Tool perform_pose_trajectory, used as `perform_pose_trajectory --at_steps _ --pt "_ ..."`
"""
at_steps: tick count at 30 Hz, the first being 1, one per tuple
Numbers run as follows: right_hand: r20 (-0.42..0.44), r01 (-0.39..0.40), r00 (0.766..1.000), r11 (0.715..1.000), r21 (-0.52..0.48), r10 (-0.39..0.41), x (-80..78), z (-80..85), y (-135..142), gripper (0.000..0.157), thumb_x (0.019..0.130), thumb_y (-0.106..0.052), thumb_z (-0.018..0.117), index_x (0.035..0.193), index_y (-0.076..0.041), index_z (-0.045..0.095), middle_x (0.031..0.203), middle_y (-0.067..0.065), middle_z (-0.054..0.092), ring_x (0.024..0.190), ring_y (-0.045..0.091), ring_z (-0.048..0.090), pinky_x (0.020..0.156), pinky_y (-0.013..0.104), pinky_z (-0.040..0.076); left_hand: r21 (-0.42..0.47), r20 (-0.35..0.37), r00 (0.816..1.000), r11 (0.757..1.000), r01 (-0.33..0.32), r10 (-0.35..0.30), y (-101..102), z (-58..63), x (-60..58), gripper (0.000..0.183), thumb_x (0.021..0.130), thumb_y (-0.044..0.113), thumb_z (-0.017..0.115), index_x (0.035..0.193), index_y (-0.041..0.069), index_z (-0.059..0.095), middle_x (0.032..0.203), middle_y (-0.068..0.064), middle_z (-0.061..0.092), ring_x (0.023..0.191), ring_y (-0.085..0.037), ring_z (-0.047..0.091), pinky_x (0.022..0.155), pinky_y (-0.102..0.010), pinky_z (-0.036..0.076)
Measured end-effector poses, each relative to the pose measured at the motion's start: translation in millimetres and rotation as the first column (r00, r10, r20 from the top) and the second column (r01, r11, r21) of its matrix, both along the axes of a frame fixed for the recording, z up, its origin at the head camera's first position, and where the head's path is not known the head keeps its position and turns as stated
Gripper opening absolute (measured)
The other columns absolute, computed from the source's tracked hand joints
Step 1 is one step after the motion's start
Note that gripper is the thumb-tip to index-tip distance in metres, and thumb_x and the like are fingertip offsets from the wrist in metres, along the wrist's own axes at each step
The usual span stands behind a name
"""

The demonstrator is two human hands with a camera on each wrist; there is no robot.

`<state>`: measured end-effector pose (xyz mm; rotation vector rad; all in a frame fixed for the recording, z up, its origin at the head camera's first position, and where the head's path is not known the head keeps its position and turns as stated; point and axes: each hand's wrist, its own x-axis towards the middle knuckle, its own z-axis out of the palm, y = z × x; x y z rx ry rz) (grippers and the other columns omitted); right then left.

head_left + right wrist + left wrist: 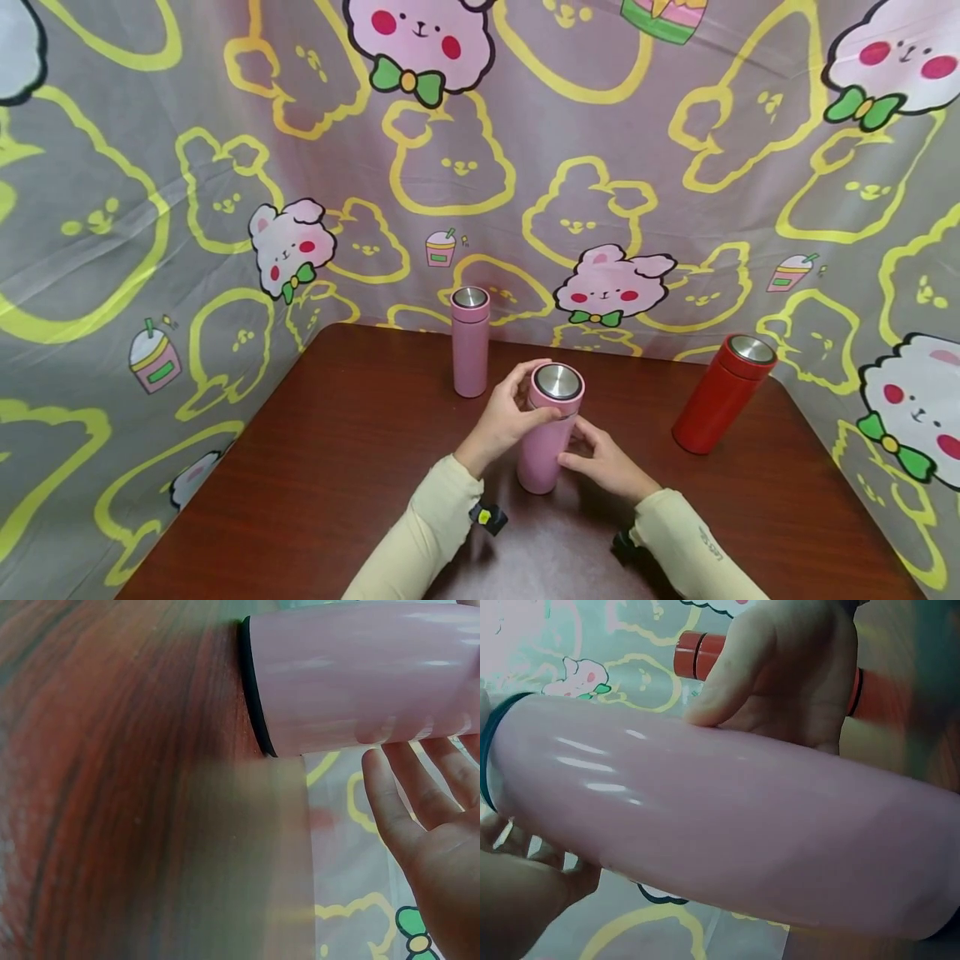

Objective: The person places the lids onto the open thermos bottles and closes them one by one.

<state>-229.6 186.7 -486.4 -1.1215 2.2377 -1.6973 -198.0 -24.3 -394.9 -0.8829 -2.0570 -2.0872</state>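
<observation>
A pink thermos flask [546,446] with a steel-topped lid [558,382] is between both hands, tilted slightly, its base close to the table. My left hand [508,414] grips it at the lid, thumb across the front and fingers round the far side. Lower down, my right hand [611,467] holds the body from the right, thumb on the near side. The left wrist view shows the flask's glossy side [727,817] with the right thumb against it. In the right wrist view, the black base ring [259,686] shows, with the right hand's fingers [424,787] along the body.
A slimmer pink thermos [470,346] stands behind and left of the held one. On the right is a red thermos [716,400] with a steel-topped lid. The dark wooden table [322,467] meets a cartoon-print cloth [337,167] at the back and sides.
</observation>
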Motion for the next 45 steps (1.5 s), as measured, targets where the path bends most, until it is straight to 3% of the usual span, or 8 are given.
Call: perform_pose_trajectory --at_steps 6,16,23,29,32,35,38,45 --pt "0.010 0.020 1.000 1.000 0.009 -0.020 -6.9 -13.0 3.4 0.054 0.088 0.002 0.062 0.138 0.002 0.040 0.127 0.019 0.052 0.106 0.016 0.059 0.089 0.034 0.048 0.029 0.017 0.992 0.991 0.128 -0.129 -4.5 -4.8 -8.9 0.077 0.083 0.037 0.071 0.140 -0.002 0.037 0.132 -0.019 0.048 0.112 -0.013 0.052 0.094 -0.030 0.043" --pt "0.057 0.031 0.998 1.000 -0.005 -0.031 -7.7 -14.5 3.8 0.058 0.089 -0.005 0.064 0.141 -0.003 0.038 0.130 0.016 0.052 0.108 0.020 0.058 0.090 0.029 0.047 0.038 -0.011 0.961 0.960 0.276 -0.276 -7.6 -28.8 -41.1 0.078 0.086 0.045 0.065 0.144 0.002 0.035 0.136 -0.012 0.047 0.119 -0.016 0.047 0.100 -0.038 0.037" --pt "0.048 0.020 0.999 1.000 -0.003 -0.020 -9.1 -14.3 3.9 0.058 0.089 -0.004 0.063 0.141 -0.002 0.037 0.130 0.019 0.052 0.109 0.019 0.058 0.091 0.030 0.047 0.172 -0.020 0.890 0.875 0.453 -0.456 -5.7 -32.6 -49.9 0.075 0.090 0.037 0.059 0.143 -0.005 0.028 0.131 -0.007 0.050 0.120 -0.020 0.047 0.103 -0.041 0.034" --pt "0.046 0.015 0.999 1.000 0.003 -0.015 -5.3 -8.6 2.7 0.056 0.089 -0.001 0.062 0.139 -0.001 0.039 0.131 0.020 0.051 0.110 0.016 0.057 0.091 0.030 0.046 0.203 -0.011 0.852 0.833 0.515 -0.524 -5.5 -33.6 -50.7 0.078 0.089 0.033 0.057 0.146 -0.005 0.019 0.142 -0.014 0.041 0.128 -0.022 0.041 0.108 -0.043 0.027" --pt "0.036 -0.001 0.999 1.000 0.002 0.001 1.6 1.9 -0.1 0.053 0.088 0.002 0.062 0.137 0.004 0.039 0.129 0.023 0.051 0.109 0.014 0.057 0.090 0.029 0.047 0.201 -0.012 0.869 0.850 0.488 -0.495 -6.0 -33.6 -46.9 0.086 0.088 0.039 0.062 0.147 -0.004 0.018 0.147 -0.018 0.034 0.130 -0.022 0.038 0.108 -0.042 0.027" --pt "0.033 -0.007 0.999 1.000 -0.002 0.007 5.1 6.7 -1.1 0.053 0.088 0.003 0.061 0.136 0.007 0.039 0.128 0.025 0.050 0.108 0.014 0.057 0.089 0.029 0.047 0.182 0.010 0.917 0.902 0.392 -0.400 -5.4 -30.6 -39.6 0.094 0.081 0.048 0.070 0.147 0.000 0.024 0.146 -0.016 0.036 0.128 -0.021 0.040 0.105 -0.039 0.032" --pt "0.030 0.001 1.000 1.000 -0.007 0.000 0.8 -1.2 0.0 0.054 0.089 0.003 0.061 0.138 0.004 0.038 0.130 0.022 0.050 0.110 0.013 0.057 0.090 0.029 0.047 0.169 0.029 0.955 0.943 0.285 -0.294 -3.8 -26.9 -31.9 0.097 0.074 0.051 0.075 0.146 0.003 0.029 0.146 -0.013 0.038 0.127 -0.021 0.042 0.102 -0.037 0.035" --pt "0.023 0.003 1.000 1.000 -0.027 -0.002 -5.1 -13.2 1.6 0.058 0.089 0.002 0.061 0.141 0.001 0.036 0.134 0.021 0.047 0.115 0.012 0.054 0.092 0.030 0.045 0.123 0.029 0.997 0.990 0.070 -0.074 1.7 -24.3 -16.6 0.094 0.070 0.050 0.077 0.143 0.008 0.035 0.141 -0.010 0.045 0.123 -0.021 0.048 0.097 -0.033 0.042"
